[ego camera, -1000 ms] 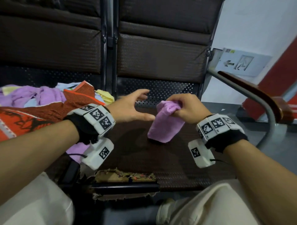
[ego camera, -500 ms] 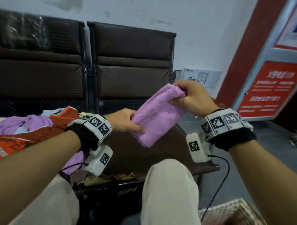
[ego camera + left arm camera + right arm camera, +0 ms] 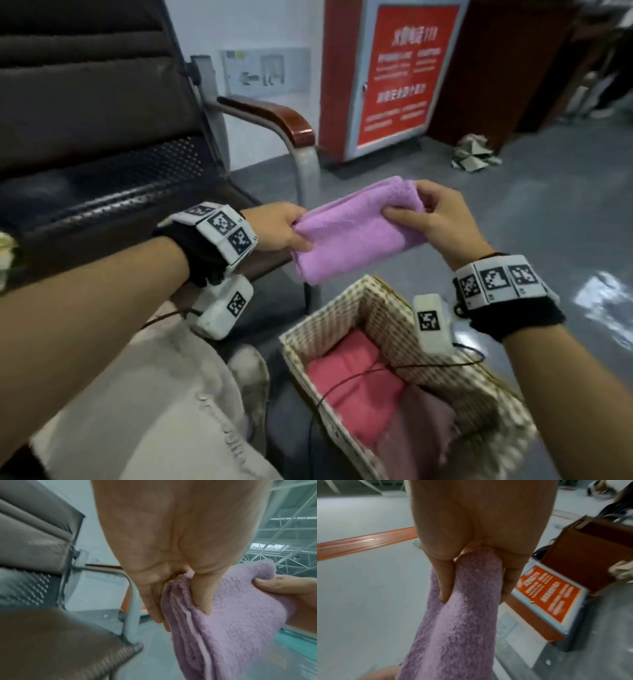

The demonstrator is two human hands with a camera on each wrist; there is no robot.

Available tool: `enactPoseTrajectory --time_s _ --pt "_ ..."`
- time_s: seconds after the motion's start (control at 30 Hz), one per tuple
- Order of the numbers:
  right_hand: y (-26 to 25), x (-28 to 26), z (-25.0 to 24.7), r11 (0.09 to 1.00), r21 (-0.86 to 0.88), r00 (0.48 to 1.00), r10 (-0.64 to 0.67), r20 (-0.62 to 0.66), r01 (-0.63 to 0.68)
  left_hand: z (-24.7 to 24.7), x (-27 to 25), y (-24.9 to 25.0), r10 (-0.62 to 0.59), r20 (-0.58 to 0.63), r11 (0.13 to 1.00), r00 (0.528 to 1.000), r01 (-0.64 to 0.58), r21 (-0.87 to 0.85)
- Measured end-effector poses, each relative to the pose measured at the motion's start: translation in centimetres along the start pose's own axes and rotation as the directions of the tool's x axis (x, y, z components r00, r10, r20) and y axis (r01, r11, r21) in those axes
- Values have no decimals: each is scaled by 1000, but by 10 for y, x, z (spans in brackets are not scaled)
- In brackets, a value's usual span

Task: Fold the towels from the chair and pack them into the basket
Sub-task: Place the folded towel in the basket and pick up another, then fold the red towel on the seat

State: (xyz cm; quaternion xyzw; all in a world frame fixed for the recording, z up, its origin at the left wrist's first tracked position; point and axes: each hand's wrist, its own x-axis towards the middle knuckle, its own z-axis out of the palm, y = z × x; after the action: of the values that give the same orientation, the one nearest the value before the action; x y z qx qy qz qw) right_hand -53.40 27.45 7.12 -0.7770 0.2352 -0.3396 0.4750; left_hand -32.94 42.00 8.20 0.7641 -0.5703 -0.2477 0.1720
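1. Got the folded purple towel (image 3: 356, 229) up in the air between both hands. My left hand (image 3: 277, 228) pinches its 9 o'clock end, thumb on top, and my right hand (image 3: 435, 219) has fingers curled round the 3 o'clock end.
2. It's hanging right above the basket (image 3: 373, 301), which sits on the floor at about 5 o'clock from the towel.
3. Progress: a pink towel (image 3: 349, 383) and a mauve one (image 3: 421, 418) are already lying folded in there. So this looks like number three, folded and just needing to go down in. I'd guess there's still room beside them.
4. Can't tell from here how many towels are left on the chair (image 3: 102, 192); the bit of seat I can see is bare.
5. Room: grey glossy floor (image 3: 513, 212), red sign cabinet (image 3: 397, 75) at 12 o'clock, white wall behind the chair.
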Motion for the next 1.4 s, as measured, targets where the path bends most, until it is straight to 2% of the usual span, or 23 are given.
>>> enactPoseTrajectory --time_s 0.1,0.2,0.3,0.37,0.47,0.6,0.7,0.77,0.83,0.93,1.03,1.13,1.2,1.27,1.4 --pt "51 -44 -27 993 13 992 119 -36 -118 69 31 9 7 92 1000 996 -5 -18" --pt "102 -83 -37 964 14 963 266 -50 -266 135 49 10 -13 202 1000 979 12 3" --pt "146 -113 -29 912 -8 912 409 -13 -410 188 58 -4 -73 330 996 941 54 65" --pt "168 -122 -17 886 -49 886 463 32 -462 213 63 -22 -142 400 988 906 102 119" --pt "196 -117 8 867 -145 864 492 107 -476 232 65 -47 -205 474 977 856 154 145" --pt "232 -94 43 796 -334 802 576 157 -506 234 69 -70 -278 473 956 836 191 224" --pt "247 -81 62 676 -517 724 674 145 -526 226 73 -77 -306 402 948 863 238 211" --pt "249 -74 71 594 -646 701 702 124 -480 212 73 -76 -311 334 950 890 281 135" --pt "242 -69 75 565 -717 719 683 128 -409 197 72 -75 -295 288 955 911 293 50" --pt "213 -50 80 639 -699 778 599 190 -321 162 66 -70 -264 204 953 943 288 -98" --pt "160 -15 94 732 -653 849 459 261 -196 109 50 -70 -252 49 928 967 255 -272" --pt "97 28 119 801 -597 880 320 351 -54 43 25 -74 -266 -108 895 958 204 -396" --pt "51 57 142 819 -569 896 198 398 72 -3 1 -80 -290 -236 886 927 167 -433" --pt "1 83 172 819 -540 888 87 451 194 -47 -28 -91 -326 -357 870 876 130 -475" --pt "-92 118 249 788 -464 814 -79 576 405 -113 -98 -129 -438 -491 802 753 82 -591"
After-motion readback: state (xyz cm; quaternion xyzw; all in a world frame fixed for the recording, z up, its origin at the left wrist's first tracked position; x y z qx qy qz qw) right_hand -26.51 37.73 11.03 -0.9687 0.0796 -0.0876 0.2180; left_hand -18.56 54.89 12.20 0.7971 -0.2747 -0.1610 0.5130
